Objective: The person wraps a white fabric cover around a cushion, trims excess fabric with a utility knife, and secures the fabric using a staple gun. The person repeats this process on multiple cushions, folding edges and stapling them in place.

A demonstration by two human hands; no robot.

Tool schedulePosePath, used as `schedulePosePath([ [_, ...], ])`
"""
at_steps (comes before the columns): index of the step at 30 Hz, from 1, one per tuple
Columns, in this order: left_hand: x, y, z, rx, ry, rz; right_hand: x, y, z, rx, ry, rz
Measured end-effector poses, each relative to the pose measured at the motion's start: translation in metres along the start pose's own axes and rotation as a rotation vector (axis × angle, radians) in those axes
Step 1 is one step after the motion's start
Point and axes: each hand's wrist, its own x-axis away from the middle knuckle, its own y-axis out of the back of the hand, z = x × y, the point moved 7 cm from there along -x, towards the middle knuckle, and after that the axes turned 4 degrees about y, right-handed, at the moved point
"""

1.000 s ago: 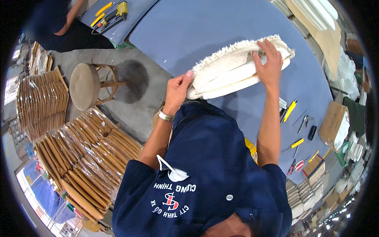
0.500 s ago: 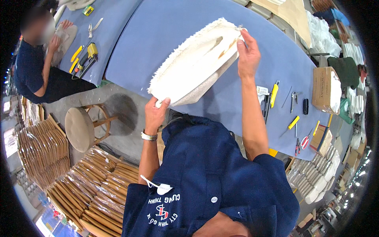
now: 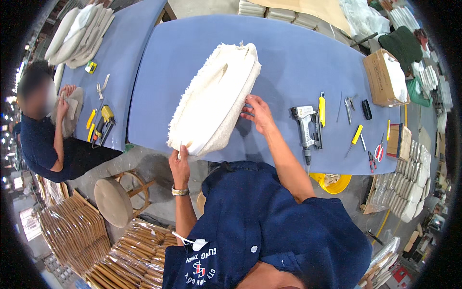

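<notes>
The left hand [image 3: 180,167] grasps the near end of the cushion [image 3: 211,96], thumb on top. The right hand [image 3: 258,114] is unclenched, fingers spread at the cushion's right edge; contact cannot be determined. The cushion extends forward from the left hand, over the bench [image 3: 288,53]. Right of the right hand lie the staple gun [image 3: 306,126] and, just beside it, the cutter [image 3: 322,111].

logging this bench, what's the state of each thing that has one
white cushion: partly wrapped in fringed fabric
left hand: closed on cushion's near end
right hand: open, beside cushion
staple gun: lying flat
red-handled scissors: lying, apparently closed
cardboard box: open, white material inside
yellow bucket: open, scraps inside
stool: unoccupied
</notes>
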Motion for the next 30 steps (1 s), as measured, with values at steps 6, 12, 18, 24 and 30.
schedulePosePath([
  [6, 0.016, -0.006, -0.019, 0.000, -0.046, 0.088, -0.001, -0.004, 0.039, -0.202, 0.123, -0.023],
  [12, 0.062, -0.047, -0.042, 0.135, 0.040, 0.486, 0.018, -0.004, 0.090, 0.358, 0.380, -0.169],
  [18, 0.067, -0.094, -0.077, 0.181, -0.313, 0.701, -0.006, 0.027, 0.087, 0.569, 0.469, -0.187],
  [24, 0.046, -0.101, -0.086, 0.529, -0.118, 0.826, 0.008, -0.003, 0.140, 0.669, 0.474, -0.130],
  [30, -0.015, -0.024, -0.128, 1.151, -0.051, 0.553, 0.099, -0.126, 0.231, 1.291, 0.965, 0.258],
])
